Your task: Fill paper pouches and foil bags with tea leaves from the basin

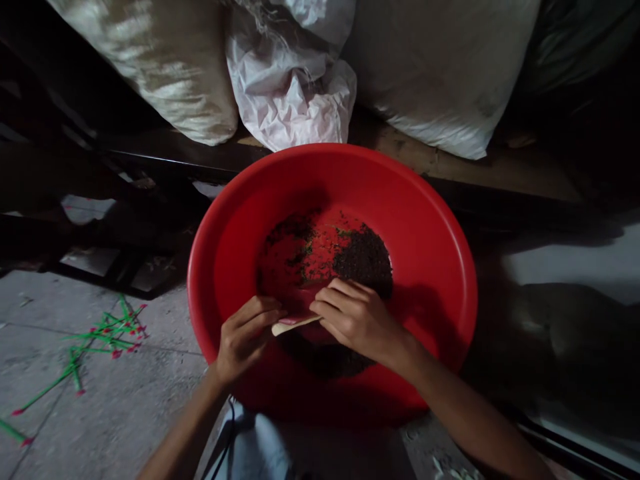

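Note:
Above a large red plastic basin (445,267), both hands hold a thin, pale, rolled-looking sheet (296,325) with a pinkish, translucent part behind it; its exact kind is unclear. My left hand (247,337) pinches the left end with curled fingers. Further right, my right hand (355,317) presses closed fingers onto the other end, hiding part of it. Dark crumbly material (367,260) is heaped on the right of the basin's bottom, and more is scattered to the left. Below my hands, another dark patch (335,360) lies in shadow.
White sacks (295,100) stand behind the basin on a low wooden ledge (465,170). On the floor to the left lie several thin green sticks (107,333) with red tips. Dark furniture legs (120,267) stand at the left. My knee (250,443) is close below the basin.

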`<action>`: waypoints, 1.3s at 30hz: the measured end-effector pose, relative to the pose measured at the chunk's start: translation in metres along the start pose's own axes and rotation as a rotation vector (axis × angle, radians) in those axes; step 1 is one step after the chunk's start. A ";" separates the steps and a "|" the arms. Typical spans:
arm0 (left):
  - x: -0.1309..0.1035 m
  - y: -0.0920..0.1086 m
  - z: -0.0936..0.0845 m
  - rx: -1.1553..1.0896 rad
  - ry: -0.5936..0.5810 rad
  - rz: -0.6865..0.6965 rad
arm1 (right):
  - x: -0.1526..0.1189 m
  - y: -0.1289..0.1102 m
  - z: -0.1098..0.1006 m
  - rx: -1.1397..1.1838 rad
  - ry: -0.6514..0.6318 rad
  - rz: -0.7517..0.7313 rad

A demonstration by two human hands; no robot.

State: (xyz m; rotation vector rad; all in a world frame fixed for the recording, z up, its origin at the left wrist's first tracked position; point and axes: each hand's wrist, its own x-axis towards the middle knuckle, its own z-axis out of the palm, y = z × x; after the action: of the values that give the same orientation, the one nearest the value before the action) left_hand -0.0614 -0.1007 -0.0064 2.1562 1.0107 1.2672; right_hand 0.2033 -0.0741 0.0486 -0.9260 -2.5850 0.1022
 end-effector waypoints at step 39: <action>-0.003 -0.013 -0.012 0.311 -0.027 0.120 | 0.045 -0.030 0.010 -0.212 -0.079 -0.146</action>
State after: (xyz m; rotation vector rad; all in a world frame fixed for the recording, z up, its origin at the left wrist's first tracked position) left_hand -0.0771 -0.0947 -0.0109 2.4938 1.1462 1.1950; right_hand 0.1502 -0.0687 0.0605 -0.8148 -2.7673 -0.1827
